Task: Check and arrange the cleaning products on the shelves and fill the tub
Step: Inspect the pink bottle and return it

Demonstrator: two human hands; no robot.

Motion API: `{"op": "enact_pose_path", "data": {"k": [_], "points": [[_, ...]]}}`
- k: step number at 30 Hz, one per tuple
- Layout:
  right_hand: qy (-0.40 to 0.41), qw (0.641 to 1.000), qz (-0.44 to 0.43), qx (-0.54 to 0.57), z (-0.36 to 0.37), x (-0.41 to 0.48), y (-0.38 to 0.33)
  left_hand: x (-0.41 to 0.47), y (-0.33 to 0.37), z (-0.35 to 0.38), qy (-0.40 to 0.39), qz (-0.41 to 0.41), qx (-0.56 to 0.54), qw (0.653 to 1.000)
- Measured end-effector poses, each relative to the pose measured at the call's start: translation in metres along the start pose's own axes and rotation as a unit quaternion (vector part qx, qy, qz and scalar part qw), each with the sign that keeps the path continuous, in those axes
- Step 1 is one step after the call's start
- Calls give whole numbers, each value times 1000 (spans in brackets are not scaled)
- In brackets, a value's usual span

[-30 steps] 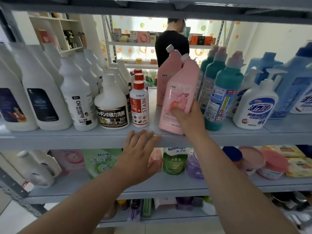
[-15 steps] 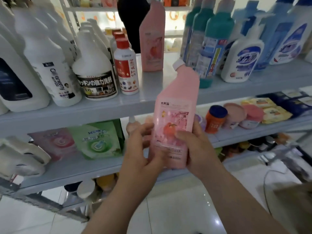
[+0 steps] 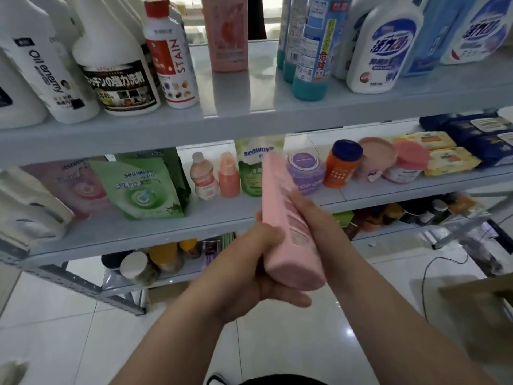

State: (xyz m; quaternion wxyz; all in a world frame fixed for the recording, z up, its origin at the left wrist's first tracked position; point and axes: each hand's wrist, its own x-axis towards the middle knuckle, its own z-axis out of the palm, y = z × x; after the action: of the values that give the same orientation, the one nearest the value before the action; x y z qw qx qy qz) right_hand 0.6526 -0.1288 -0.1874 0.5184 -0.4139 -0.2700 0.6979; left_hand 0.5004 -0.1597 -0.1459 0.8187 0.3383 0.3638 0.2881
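Plastic fills the head view. A smooth, flat-sided pink plastic bottle [image 3: 288, 226] with a rounded base and a small printed label is tilted in the air, base toward the person. It is off the grey metal shelves [image 3: 249, 118], level with the middle one and above the glossy white floor tiles [image 3: 83, 329]; its top is blurred. The left hand [image 3: 247, 273] has its grip wrapped round the bottle's lower left edge and under the base. The right hand [image 3: 313, 218] has its grip closed on the right side. On the top shelf stand a matching pink bottle [image 3: 229, 31], a white red-capped bottle [image 3: 175, 59] marked STAIN and a teal cylindrical bottle [image 3: 311, 51]. Soft green refill pouches [image 3: 141, 187] sit on the middle shelf.
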Motion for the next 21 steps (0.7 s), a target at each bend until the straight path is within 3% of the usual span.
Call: {"op": "enact_pose_path", "data": {"k": [5,9,12,15,17,19,21], "points": [[64,996,46,35,-41,-11,-7,18,-21,30,52,-22,-42,998],[114,993,9,18,-71,-18,-18,35,-38,51,104,-19,0,994],[103,991,-56,64,-88,-27,-25,48,-54,63,178,25,89,980],[24,990,-55,130,-100,-35,-27,54,-69,74,252,57,156,953],[-29,991,-30,131,-104,-40,-28,54,-75,83,238,31,68,968],[-76,990,-24,114,-109,-44,-23,52,-79,92,176,-17,-49,983],[-87,992,-14,95,-113,-48,-20,51,-83,96,109,-47,-56,991]]}}
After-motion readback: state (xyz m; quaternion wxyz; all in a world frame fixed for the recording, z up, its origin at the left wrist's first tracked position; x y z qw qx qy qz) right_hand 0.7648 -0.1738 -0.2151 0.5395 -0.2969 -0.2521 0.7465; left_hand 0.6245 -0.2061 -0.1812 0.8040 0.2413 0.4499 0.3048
